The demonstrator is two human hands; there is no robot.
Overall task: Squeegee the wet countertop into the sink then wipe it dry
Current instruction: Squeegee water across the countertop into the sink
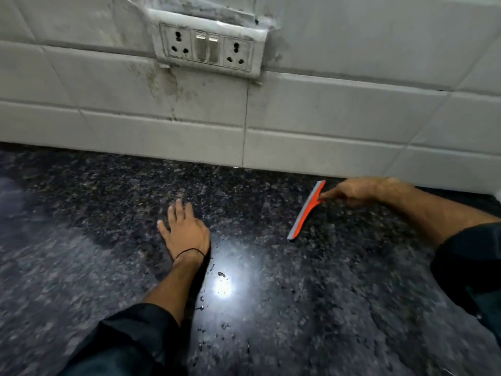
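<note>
An orange squeegee [306, 210] with a grey rubber blade rests its blade on the dark speckled granite countertop [325, 294], right of centre near the wall. My right hand [357, 192] grips its handle from the right. My left hand [184, 229] lies flat on the counter, palm down, fingers spread, a black thread around the wrist. Water droplets [221, 274] lie on the stone beside my left forearm, around a bright light reflection. No sink or cloth is in view.
A white tiled wall [325, 126] rises right behind the counter. A switchboard [208, 48] with two sockets and two switches sits on it above. Dark sleeves cover both forearms. The counter runs on to the left and toward me.
</note>
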